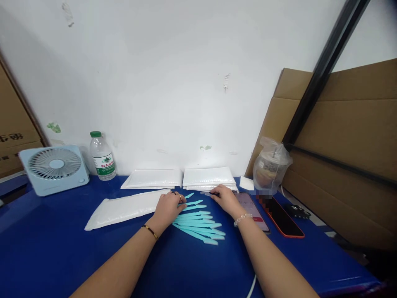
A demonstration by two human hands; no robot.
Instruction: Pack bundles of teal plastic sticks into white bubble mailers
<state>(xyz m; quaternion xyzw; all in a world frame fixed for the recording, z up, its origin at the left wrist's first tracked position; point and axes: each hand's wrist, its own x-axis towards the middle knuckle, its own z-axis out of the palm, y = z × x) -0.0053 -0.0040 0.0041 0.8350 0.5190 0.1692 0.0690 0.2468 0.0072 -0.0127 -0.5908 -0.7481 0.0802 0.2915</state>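
Several teal eyebrow razors (198, 224) lie fanned out on the blue table, their pale tips pointing right. At the upper left of the fan is my left hand (170, 208), fingers curled and closed over the handle of an eyebrow razor (189, 195). It also covers the handle ends of neighbouring razors and the right end of a long white padded mailer (124, 210). My right hand (226, 199) is bent with its fingertips together by a small translucent strip (205, 193), in front of a white mailer stack. What those fingertips pinch is too small to make out.
Two stacks of white mailers (153, 179) (208, 176) rest against the wall. To the left stand a blue fan (58, 165) and a water bottle (104, 159). On the right are two phones (259, 215) (285, 217), a bagged drink cup (269, 167) and cardboard (350, 165).
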